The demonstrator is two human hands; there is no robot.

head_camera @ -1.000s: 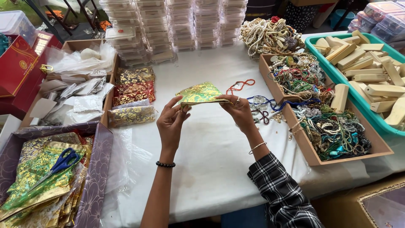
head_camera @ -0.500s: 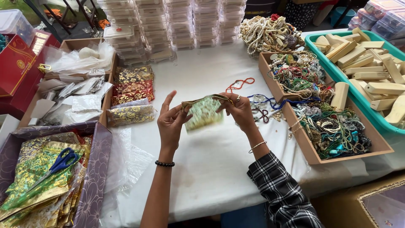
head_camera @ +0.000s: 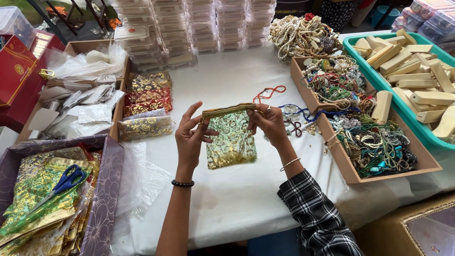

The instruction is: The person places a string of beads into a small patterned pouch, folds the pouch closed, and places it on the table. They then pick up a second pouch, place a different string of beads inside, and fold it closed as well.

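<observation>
The pouch's inside is hidden, and the box of bags at the lower left is cut off by the edge. A white cloth table carries stacked clear cases, a cardboard tray of beads and a green bin of wooden blocks. The left hand pinches the pouch's top edge with thumb and forefinger, other fingers spread. The right hand grips the opposite end of that edge, fingers curled. The green and gold pouch hangs between the 2 hands above the table's middle. Half a second ago it was bunched up; now it hangs flat and full length.
</observation>
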